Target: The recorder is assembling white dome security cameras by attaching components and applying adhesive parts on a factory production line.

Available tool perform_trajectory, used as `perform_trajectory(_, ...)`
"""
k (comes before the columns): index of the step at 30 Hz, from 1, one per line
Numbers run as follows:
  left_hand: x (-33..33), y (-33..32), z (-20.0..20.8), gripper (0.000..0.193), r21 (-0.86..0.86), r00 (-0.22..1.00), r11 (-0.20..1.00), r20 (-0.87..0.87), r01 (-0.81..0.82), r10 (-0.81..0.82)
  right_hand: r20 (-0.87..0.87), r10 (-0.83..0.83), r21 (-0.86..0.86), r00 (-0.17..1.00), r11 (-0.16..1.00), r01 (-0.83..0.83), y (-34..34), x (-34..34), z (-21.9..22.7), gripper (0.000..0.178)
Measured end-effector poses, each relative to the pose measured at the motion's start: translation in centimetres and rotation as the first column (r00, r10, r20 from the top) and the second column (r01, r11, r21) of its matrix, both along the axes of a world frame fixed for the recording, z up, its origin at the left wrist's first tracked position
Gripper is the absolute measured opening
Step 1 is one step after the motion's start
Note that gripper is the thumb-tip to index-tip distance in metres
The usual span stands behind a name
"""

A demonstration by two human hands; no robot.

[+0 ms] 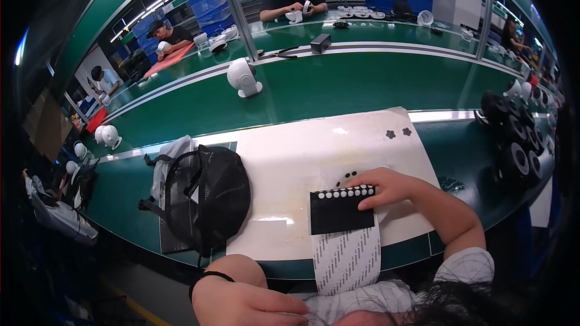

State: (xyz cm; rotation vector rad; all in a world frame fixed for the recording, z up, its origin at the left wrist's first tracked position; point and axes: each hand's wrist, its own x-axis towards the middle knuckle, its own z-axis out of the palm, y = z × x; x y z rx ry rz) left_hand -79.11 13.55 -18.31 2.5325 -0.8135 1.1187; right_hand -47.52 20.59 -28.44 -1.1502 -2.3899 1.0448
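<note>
My right hand (387,191) grips the upper right corner of a black sticker sheet (342,215), thumb on its face and fingers at its top edge. A row of white round spots runs along the sheet's upper edge, and its printed white backing paper (347,259) hangs over the table edge towards me. Just beyond the sheet, a few small black dots (347,175) lie on the white mat (284,169). Close to my body at the lower edge is my left hand (254,305), bent inward. Its fingertips are cut off or hidden, so its grip is unclear.
Left on the mat's edge lies a black mesh bag (208,196). Two black flower-shaped pieces (399,133) are at the mat's far right. A white camera-like device (244,78) stands on the green belt. Black round parts (516,139) are piled right. Several people work beyond.
</note>
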Motion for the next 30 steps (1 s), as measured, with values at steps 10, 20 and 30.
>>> perform_trajectory(10,0.1,-0.2,0.6,0.016,-0.094,0.930,0.975,-0.330,-0.202,0.161,-0.011,0.005,0.003,1.000,1.000,-0.005,-0.1,-0.3,0.2,0.049)
perform_trajectory(20,-1.1,-0.1,0.4,0.033,0.014,0.678,0.932,-0.683,-0.363,0.274,-0.010,0.000,-0.002,1.000,1.000,0.000,-0.1,-0.3,0.3,0.050)
perform_trajectory(30,-3.7,-0.4,-3.2,0.027,-0.419,0.466,0.796,-0.862,-0.437,-0.198,-0.031,-0.015,0.039,0.999,0.999,0.016,-0.1,-0.4,0.1,0.048)
